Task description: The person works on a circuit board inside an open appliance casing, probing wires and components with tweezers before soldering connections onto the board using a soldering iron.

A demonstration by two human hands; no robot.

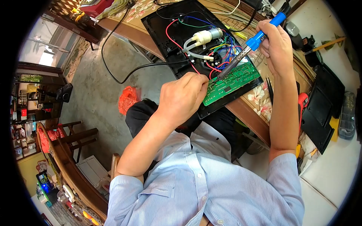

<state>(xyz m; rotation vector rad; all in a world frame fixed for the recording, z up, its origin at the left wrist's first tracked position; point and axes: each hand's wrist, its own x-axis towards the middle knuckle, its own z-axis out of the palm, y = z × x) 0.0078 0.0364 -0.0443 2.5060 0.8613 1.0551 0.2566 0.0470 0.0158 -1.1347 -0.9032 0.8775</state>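
A blue-handled soldering iron [260,37] is gripped in my right hand [277,47], its metal barrel slanting down to the left. The tip meets or hovers just above a green circuit board [230,83]; contact is hard to tell. My left hand [183,96] is closed in a pinch at the board's left edge, and what its fingertips hold is hidden. The board lies in a black plastic housing [162,32]. In the same housing are a small pump with a white body [203,36], clear tubing and a tangle of coloured wires.
The housing rests across a wooden table with a floral top [257,94]. A black cable [109,67] loops off its left side. Right of my right arm are a red tool [302,100], a black plastic panel [322,109] and a clear case [347,116]. A red bag [129,100] lies on the floor.
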